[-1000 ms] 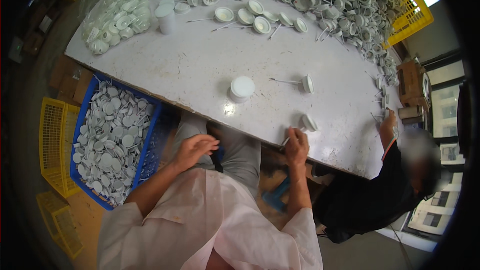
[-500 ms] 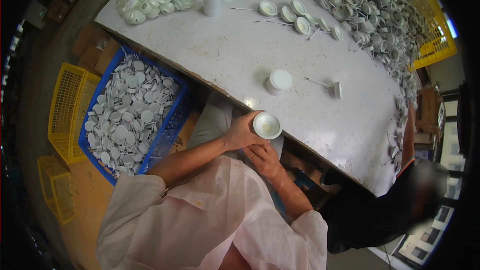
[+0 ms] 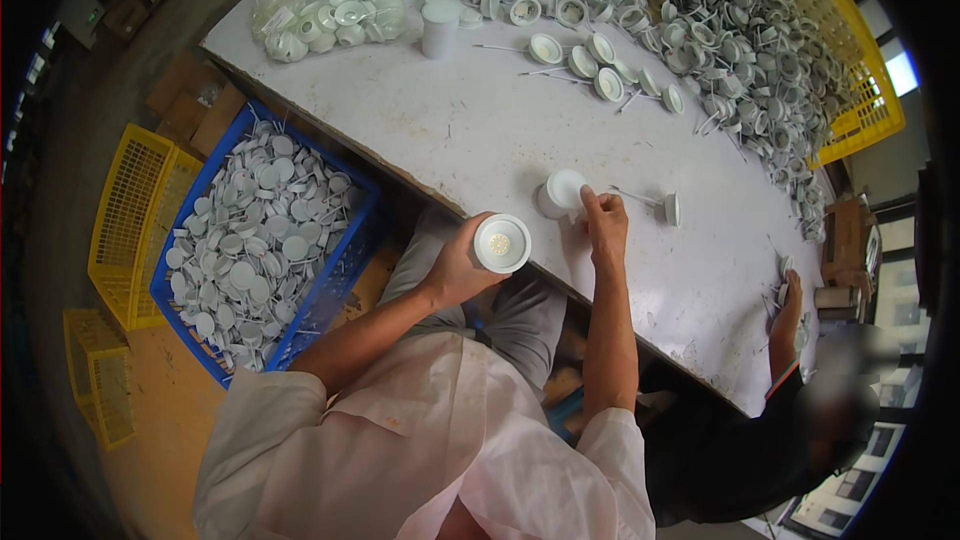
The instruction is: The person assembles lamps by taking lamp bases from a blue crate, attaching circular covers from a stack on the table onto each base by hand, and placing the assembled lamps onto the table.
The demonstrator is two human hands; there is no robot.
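My left hand (image 3: 459,268) is wrapped round a white, cup-shaped lamp housing (image 3: 489,259), its open face turned up. Inside sits a round board with small yellow dots, likely an LED board (image 3: 502,244). My right hand (image 3: 606,224) reaches over the table edge, thumb and fingers pinched at the right rim of a stack of white round covers (image 3: 563,187). Whether a cover has lifted off the stack is hard to see. Just right of these fingers, a single lamp housing (image 3: 672,209) lies on its side with its wires stretched left.
The grey-white table (image 3: 420,125) carries several wired housings (image 3: 582,62), a bag of white shells (image 3: 330,15), another white stack (image 3: 439,32) and a large heap of housings (image 3: 750,50). A blue crate (image 3: 325,285) of finished-looking lamps stands left. A co-worker's hand (image 3: 786,320) is at the right edge.
My right hand has left the housing and moved up and right to the white stack. My left hand keeps the housing, now slightly further left. The co-worker's hand has come into clearer view.
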